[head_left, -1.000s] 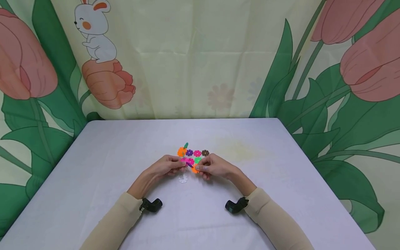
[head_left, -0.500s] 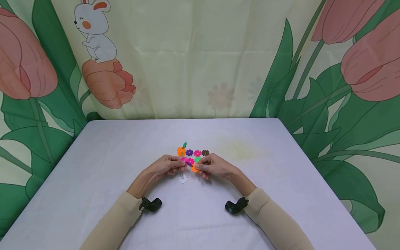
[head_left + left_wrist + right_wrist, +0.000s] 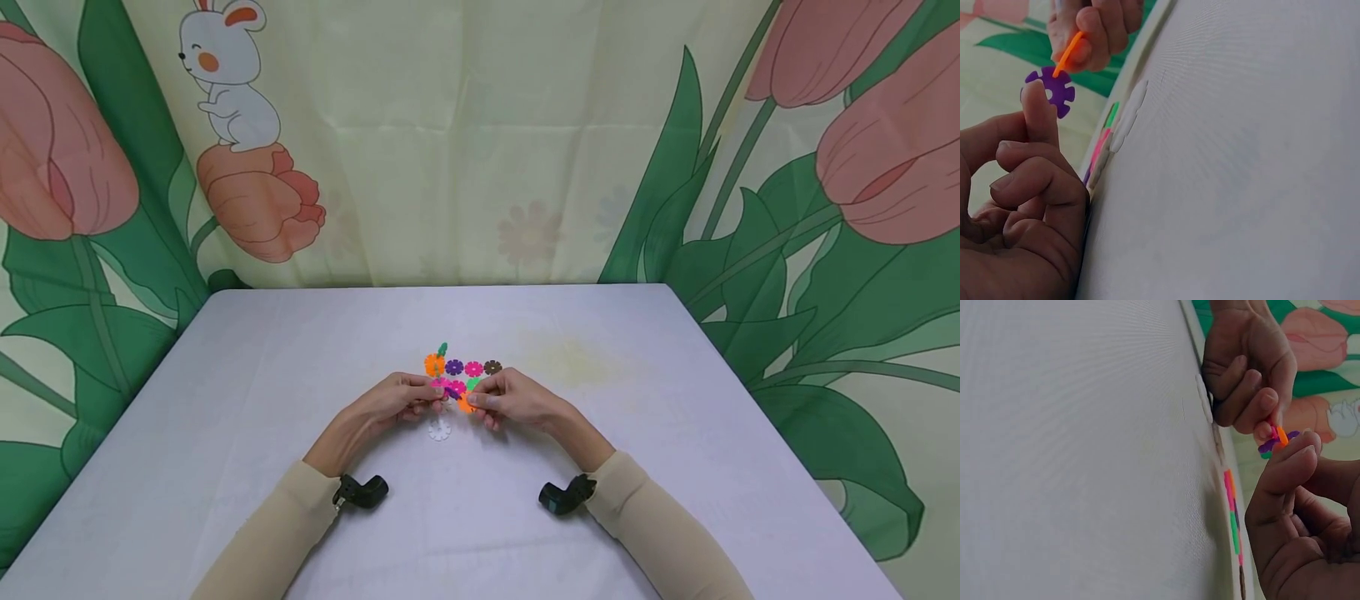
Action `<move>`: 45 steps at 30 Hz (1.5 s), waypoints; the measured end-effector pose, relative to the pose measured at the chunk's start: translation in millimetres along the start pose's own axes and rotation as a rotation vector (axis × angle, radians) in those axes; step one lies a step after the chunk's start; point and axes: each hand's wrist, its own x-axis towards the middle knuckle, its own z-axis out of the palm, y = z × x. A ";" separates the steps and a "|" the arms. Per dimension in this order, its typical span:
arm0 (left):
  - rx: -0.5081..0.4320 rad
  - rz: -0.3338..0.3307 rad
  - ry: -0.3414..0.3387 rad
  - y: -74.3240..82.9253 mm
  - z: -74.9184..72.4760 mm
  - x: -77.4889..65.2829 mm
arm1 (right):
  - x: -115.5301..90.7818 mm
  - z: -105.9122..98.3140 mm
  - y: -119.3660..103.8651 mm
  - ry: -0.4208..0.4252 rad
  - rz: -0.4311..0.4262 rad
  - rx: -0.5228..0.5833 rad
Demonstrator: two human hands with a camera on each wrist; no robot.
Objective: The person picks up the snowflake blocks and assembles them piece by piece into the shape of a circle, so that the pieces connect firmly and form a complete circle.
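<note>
Left hand (image 3: 405, 397) pinches the purple disc (image 3: 1064, 94) and right hand (image 3: 513, 396) grips the orange disc (image 3: 1068, 55), edges together just above the white table (image 3: 450, 525), probably to line them up, though it's too tiny to tell if they're interlocked.

A small shift now: the orange disc (image 3: 466, 403) pinched in my right hand (image 3: 521, 396) creeps a touch up and to the left, and the purple disc (image 3: 1065, 92) beside it edges over too. Further up, the green piece (image 3: 442, 348) and the upper orange disc (image 3: 433, 365) beneath it have slipped slightly left since a second ago.
</note>
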 end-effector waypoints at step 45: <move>0.234 0.078 0.010 2.5 13.4 1.6 | 6.3 7.0 5.9 0.111 -0.048 -0.037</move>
